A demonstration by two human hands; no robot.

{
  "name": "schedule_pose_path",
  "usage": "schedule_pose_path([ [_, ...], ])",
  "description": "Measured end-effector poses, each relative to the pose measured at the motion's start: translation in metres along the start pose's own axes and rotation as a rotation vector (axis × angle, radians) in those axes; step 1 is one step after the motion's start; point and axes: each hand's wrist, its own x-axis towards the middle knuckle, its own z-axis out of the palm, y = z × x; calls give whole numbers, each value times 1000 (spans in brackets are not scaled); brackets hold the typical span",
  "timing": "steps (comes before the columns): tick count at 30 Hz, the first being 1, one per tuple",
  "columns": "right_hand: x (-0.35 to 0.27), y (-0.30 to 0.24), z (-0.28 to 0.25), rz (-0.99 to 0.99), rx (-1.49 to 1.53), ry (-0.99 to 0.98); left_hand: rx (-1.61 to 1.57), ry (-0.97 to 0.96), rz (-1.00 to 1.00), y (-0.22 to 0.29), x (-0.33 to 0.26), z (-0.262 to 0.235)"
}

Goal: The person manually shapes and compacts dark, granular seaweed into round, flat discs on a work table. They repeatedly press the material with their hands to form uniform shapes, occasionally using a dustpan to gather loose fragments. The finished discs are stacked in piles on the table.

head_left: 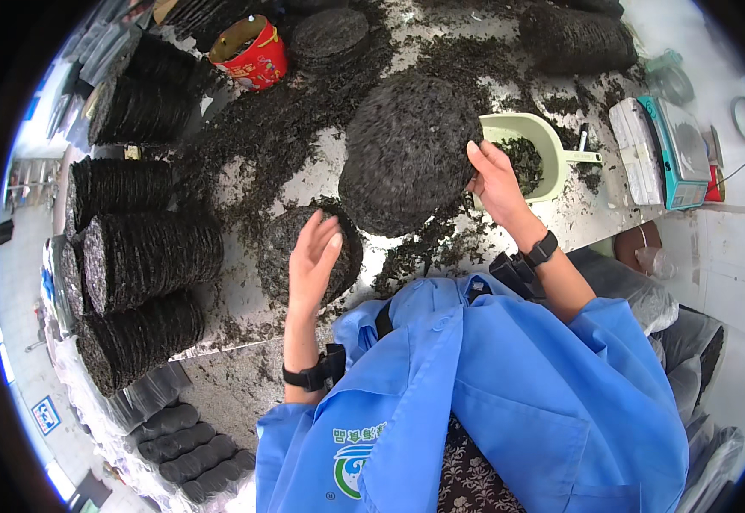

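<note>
A large round sheet of dried dark seaweed (411, 154) is raised off the table, tilted and slightly blurred. My right hand (499, 184) grips its right edge, thumb on the upper face and fingers behind. My left hand (311, 261) is open, palm turned inward with fingers stretched out, apart from the raised sheet. Beneath the left hand lies another round seaweed piece (274, 256) near the table's front edge; the hand covers part of it, and I cannot tell whether they touch.
Loose seaweed bits litter the table (330, 150). A pale green scoop (552, 162) holds flakes at right, before a teal weighing scale (676, 154). A red bucket (257, 60) and a round seaweed stack (330, 34) stand behind. Rolls of stacked discs (154, 256) line the left.
</note>
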Motion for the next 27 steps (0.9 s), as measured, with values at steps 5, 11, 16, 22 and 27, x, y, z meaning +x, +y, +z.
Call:
schedule_pose_path([
  [5, -10, 10, 5, 79, 257, -143, -620, 106, -103, 6, 18, 30],
  [11, -23, 4, 15, 117, 319, -185, -829, 54, -18, 7, 13, 25],
  [16, -20, 17, 12, 124, 371, -278, -841, 54, -13, 3, 7, 18],
  [22, -25, 16, 51, 221, 212, -193, -1005, 176, -73, 19, -5, 21],
  [27, 10, 58, 53, -59, -556, -452, -706, 524, 71, 3, -29, -26],
])
